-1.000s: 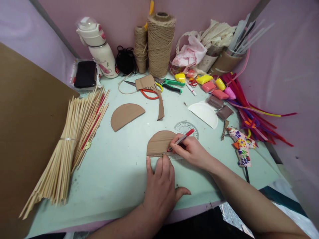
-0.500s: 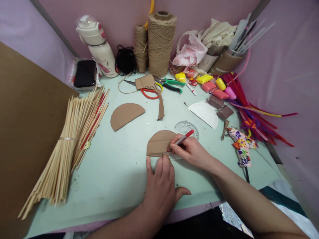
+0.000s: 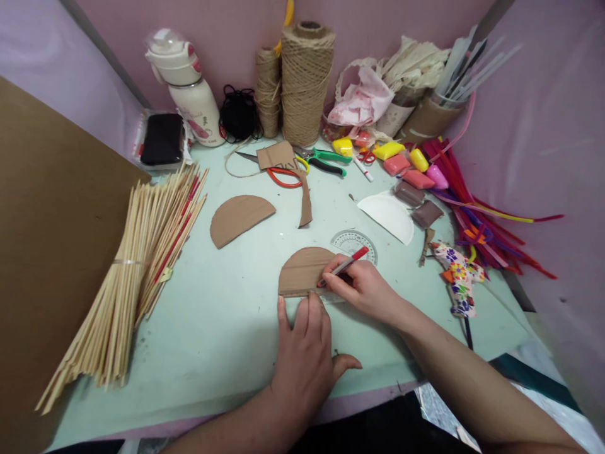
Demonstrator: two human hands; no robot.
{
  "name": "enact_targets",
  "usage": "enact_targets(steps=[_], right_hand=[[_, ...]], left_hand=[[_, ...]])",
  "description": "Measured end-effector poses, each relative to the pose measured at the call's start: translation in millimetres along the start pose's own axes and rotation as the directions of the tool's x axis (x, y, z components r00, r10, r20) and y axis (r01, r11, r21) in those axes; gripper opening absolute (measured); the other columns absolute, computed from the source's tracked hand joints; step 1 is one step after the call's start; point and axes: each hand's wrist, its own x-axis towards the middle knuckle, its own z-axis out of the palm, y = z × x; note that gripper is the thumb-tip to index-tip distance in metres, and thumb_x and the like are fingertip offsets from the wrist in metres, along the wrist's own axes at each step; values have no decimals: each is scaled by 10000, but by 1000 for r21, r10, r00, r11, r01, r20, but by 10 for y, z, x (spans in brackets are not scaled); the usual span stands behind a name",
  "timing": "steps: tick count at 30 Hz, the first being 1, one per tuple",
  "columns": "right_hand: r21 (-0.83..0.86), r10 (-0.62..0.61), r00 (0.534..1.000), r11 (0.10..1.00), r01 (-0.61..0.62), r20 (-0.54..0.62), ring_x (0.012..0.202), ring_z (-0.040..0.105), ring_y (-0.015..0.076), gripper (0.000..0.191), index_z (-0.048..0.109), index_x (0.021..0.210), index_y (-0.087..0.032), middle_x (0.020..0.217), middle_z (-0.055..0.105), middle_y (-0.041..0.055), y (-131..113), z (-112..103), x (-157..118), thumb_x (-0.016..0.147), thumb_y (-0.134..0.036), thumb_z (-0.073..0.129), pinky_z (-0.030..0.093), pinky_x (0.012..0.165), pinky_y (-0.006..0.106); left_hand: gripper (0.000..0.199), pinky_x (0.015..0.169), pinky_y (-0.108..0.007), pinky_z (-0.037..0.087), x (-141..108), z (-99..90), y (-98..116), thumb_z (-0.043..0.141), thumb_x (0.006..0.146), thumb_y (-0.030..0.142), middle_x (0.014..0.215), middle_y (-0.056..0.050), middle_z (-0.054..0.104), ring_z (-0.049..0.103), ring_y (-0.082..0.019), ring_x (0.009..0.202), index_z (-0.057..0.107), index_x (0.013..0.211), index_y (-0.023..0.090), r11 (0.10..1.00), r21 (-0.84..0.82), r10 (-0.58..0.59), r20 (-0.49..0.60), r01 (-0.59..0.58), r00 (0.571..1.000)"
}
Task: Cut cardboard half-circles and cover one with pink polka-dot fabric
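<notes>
A half-round piece of brown cardboard (image 3: 302,268) lies in front of me with its straight edge toward me. Along that edge runs a clear ruler (image 3: 293,294), partly hidden by my hands. My left hand (image 3: 305,340) presses its stretched fingertips on the ruler and the cardboard's near edge, thumb out to the right. In my right hand (image 3: 359,287) is a grey pen (image 3: 344,265) with a red end, its tip down at the cardboard near the ruler. A clear protractor (image 3: 354,243) lies just behind that hand. Another half-round cardboard piece (image 3: 241,217) rests farther left.
Bundled wooden sticks (image 3: 118,284) lie at left. Scissors (image 3: 283,178), pliers (image 3: 326,157) and a cardboard scrap (image 3: 305,202) lie behind. Twine spools (image 3: 307,82) and a bottle (image 3: 193,101) stand at the back. A white half-disc (image 3: 387,217), clay packs (image 3: 409,170) and pipe cleaners (image 3: 491,221) are right.
</notes>
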Motion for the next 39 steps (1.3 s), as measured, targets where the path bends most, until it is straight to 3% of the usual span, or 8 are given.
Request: enact_targets(steps=[23, 26, 29, 31, 33, 37, 39], right_hand=[[21, 18, 1000, 1000, -17, -23, 639, 608, 138, 187, 625, 804, -172, 794, 671, 37, 9, 25, -7, 916, -255, 501, 469, 608, 267], [124, 25, 997, 992, -16, -73, 632, 621, 139, 204, 609, 784, -174, 789, 664, 37, 17, 26, -25, 923, -283, 509, 485, 587, 260], [211, 3, 978, 976, 42, -208, 628, 629, 140, 184, 615, 860, -186, 772, 662, 28, 11, -39, -95, 933, -329, 524, 503, 578, 257], [150, -41, 964, 985, 83, -263, 644, 637, 146, 187, 622, 997, -204, 736, 658, 12, 10, -117, -181, 962, -323, 483, 518, 615, 271], [-14, -83, 963, 997, 82, -255, 707, 656, 161, 203, 608, 1093, -226, 767, 677, 14, 26, -193, -293, 976, -297, 457, 529, 683, 299], [-389, -114, 984, 920, 53, -138, 985, 636, 252, 189, 605, 1051, -237, 1084, 690, 80, 127, -232, -530, 871, -281, 644, 526, 819, 396], [-467, -143, 984, 881, 76, -110, 990, 626, 269, 190, 590, 999, -228, 1129, 678, 100, 186, -193, -621, 834, -250, 682, 529, 809, 416]], left_hand=[[903, 1067, -668, 330, -5, 16, 5, 498, 688, 822, 1247, -245, 609, 552, -350, 1154, 663, 1125, 49, 1000, -9, -14, -22, 14, 1000], [906, 1065, -663, 336, 0, 0, 5, 507, 687, 819, 1258, -245, 602, 547, -351, 1160, 657, 1138, 48, 1000, -8, -16, -8, 16, 1000], [904, 1055, -662, 347, 4, -13, 5, 513, 685, 817, 1257, -245, 603, 550, -354, 1149, 659, 1139, 48, 1000, -14, -15, 5, 15, 1000], [902, 1051, -659, 352, 11, -22, 6, 519, 683, 816, 1252, -244, 606, 555, -357, 1138, 662, 1138, 50, 1000, -19, -20, 11, 21, 1000], [909, 1056, -653, 349, 20, -35, 9, 527, 679, 815, 1254, -245, 606, 562, -358, 1125, 660, 1147, 48, 999, -21, -29, 18, 30, 999], [933, 1066, -631, 352, 27, -64, 19, 554, 674, 803, 1241, -241, 616, 574, -356, 1107, 638, 1190, 31, 999, -6, -45, 17, 45, 999], [930, 1067, -623, 357, 23, -72, 26, 573, 680, 784, 1240, -242, 614, 570, -358, 1116, 625, 1205, 18, 999, -3, -49, 8, 49, 999]])
